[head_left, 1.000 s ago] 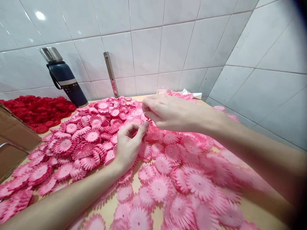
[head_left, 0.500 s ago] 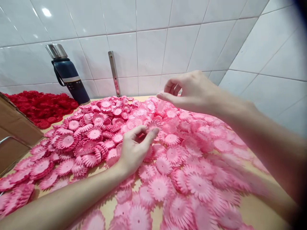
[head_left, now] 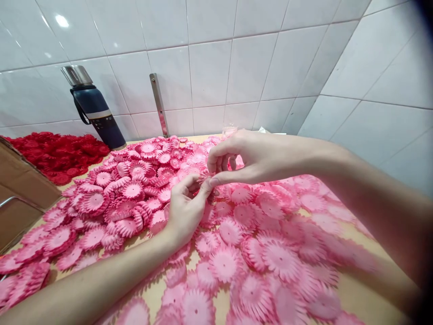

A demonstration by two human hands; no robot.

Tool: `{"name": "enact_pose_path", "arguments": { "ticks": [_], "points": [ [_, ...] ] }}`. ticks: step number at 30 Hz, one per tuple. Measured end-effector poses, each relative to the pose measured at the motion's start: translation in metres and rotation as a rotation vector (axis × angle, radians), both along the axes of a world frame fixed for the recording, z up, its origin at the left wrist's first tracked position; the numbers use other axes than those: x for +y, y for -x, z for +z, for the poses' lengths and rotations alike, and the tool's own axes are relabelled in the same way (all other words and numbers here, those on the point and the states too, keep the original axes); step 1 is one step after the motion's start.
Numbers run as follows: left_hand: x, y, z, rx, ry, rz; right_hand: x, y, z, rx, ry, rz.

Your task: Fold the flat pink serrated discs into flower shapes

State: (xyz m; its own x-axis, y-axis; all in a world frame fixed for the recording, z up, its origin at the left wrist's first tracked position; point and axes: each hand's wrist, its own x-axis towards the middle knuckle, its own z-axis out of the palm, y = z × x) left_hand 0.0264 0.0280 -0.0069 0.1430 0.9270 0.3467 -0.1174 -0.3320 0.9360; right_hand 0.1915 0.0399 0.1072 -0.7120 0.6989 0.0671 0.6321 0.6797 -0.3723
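Pink scalloped discs [head_left: 226, 266] with small centre holes lie spread and heaped over the tabletop. Just above the heap, my left hand [head_left: 187, 205] pinches a pink disc [head_left: 204, 176] between thumb and fingers. From the right, my right hand [head_left: 237, 160] meets it, thumb and index finger closed at the same disc, its other fingers curled. The fingertips of both hands touch or nearly touch, and they cover most of the disc. Whether my right fingers hold anything besides its edge is hidden.
Red discs [head_left: 56, 153] form a pile at the back left, beside a dark blue bottle [head_left: 98, 108] with a steel cap. A cardboard box [head_left: 23, 194] stands at the left edge. A metal strip [head_left: 158, 104] leans on the tiled wall. Behind my right hand is a small clear container [head_left: 230, 129].
My right hand has come down and to the left, from above the heap to the disc in my left hand. My left hand has stayed nearly in place.
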Motion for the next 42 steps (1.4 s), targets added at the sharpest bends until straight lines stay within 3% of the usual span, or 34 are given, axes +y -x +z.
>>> {"name": "enact_pose_path", "arguments": {
  "ticks": [10,20,26,42],
  "points": [
    [-0.0016,0.0023,0.0005,0.072,-0.014,0.042,0.004,0.0039,-0.0042,0.051,-0.074,0.026],
    [-0.0026,0.0018,0.002,0.112,-0.012,0.055,0.0043,0.0041,-0.0052,0.029,-0.009,0.085],
    [0.0031,0.0002,-0.0004,0.034,-0.028,0.043,0.0062,0.0011,-0.0049,0.052,-0.118,0.006],
    [-0.0004,0.0032,0.0,0.134,-0.025,0.067,0.0051,0.0039,-0.0084,0.047,-0.011,0.036]
  ]
}}
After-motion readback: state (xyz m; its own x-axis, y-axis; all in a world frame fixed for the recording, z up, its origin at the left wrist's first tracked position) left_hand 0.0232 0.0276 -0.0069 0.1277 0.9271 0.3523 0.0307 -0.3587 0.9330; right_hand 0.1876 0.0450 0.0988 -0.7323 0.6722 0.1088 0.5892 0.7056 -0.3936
